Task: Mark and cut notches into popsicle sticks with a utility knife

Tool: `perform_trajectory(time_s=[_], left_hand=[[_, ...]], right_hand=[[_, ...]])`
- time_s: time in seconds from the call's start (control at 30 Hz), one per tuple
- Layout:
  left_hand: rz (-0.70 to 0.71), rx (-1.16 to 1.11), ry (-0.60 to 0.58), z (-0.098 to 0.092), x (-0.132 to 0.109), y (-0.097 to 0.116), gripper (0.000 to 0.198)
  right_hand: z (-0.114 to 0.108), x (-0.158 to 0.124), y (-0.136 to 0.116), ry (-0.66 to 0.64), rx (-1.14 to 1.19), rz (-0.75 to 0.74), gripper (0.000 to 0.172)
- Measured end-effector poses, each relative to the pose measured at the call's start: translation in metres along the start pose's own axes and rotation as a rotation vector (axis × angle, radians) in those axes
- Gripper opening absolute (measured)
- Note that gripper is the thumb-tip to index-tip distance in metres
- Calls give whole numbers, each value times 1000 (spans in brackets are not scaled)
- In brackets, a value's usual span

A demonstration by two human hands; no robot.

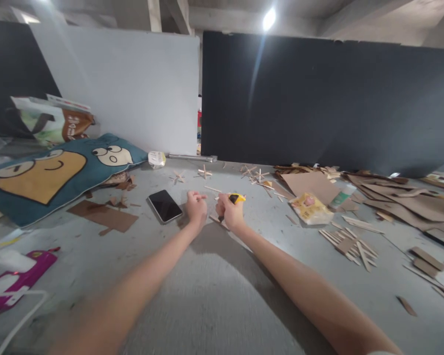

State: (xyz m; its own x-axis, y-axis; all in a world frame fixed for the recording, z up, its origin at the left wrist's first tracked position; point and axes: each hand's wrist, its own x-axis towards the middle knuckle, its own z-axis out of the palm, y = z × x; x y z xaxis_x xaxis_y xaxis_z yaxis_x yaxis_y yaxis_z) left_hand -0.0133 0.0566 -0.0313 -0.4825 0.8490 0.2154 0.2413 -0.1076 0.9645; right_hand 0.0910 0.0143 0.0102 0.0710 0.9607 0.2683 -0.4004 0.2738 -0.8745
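My right hand (231,213) is wrapped round a yellow and black utility knife (237,198), its yellow end showing above the fist. Close beside it on the left, my left hand (197,208) is closed with fingertips together, pointing toward the right hand. Whatever those fingers pinch, if anything, is too small to make out. A thin wooden stick (219,222) lies on the grey table under the right hand. Just beyond the hands is another thin stick (212,189). Left of my left hand lies a black-screened phone (165,205).
Small crossed-stick pieces (204,172) stand at the back. To the right are a yellow packet (311,207), a glue bottle (342,196), loose sticks (350,244) and cardboard sheets (395,197). Leftward are a blue cushion (77,167), brown cardboard (103,215) and a purple power strip (22,281).
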Motion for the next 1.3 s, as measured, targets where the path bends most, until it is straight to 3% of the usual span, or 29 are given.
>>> perform_trajectory(time_s=[0.2, 0.5, 0.8, 1.03, 1.3], left_hand=[[-4, 42, -28, -5, -5, 4, 27], [-15, 83, -81, -3, 0, 11, 24], [7, 82, -129, -4, -4, 11, 23], [8, 85, -125, -4, -3, 9, 24], [6, 104, -158, -6, -3, 11, 23]], right_hand=[[-11, -10, -31, -13, 68, -57, 58], [-38, -19, -37, 40, 96, -58, 60], [-29, -29, -16, -25, 78, 19, 62], [-25, -27, -30, -72, 111, -18, 57], [-21, -31, -23, -123, 69, 48, 59]])
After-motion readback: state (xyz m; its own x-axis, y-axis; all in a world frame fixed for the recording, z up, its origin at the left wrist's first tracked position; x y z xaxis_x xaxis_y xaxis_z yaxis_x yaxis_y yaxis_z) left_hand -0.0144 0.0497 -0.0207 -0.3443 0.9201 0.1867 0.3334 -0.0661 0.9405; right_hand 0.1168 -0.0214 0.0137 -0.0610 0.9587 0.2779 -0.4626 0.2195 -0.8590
